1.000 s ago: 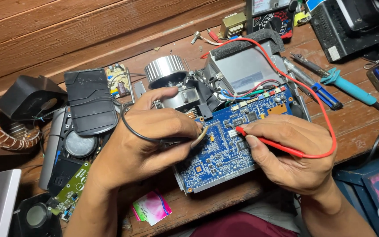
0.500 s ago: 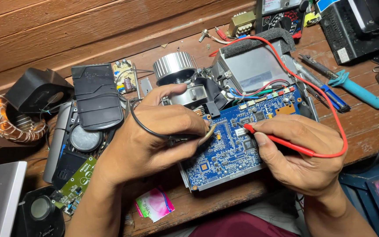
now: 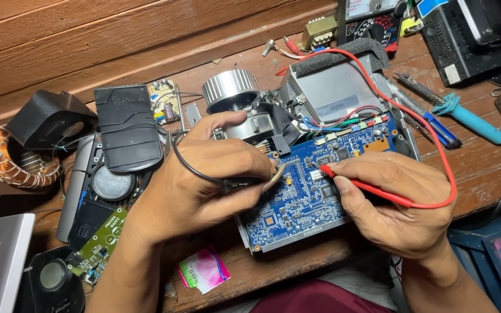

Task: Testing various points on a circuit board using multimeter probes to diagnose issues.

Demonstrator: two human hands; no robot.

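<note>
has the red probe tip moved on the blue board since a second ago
No, not noticeably. The red probe in the right hand keeps its tip at the same spot on the blue circuit board, just below the row of white connectors; only the camera shifted.

Electronics repair workshop: wooden bench (image 3: 297, 272), multimeter (image 3: 372, 20), soldering iron (image 3: 471, 119).

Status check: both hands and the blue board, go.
Left hand grips black probe, right hand grips red probe. Both tips on blue board. Nothing between tips.
</note>
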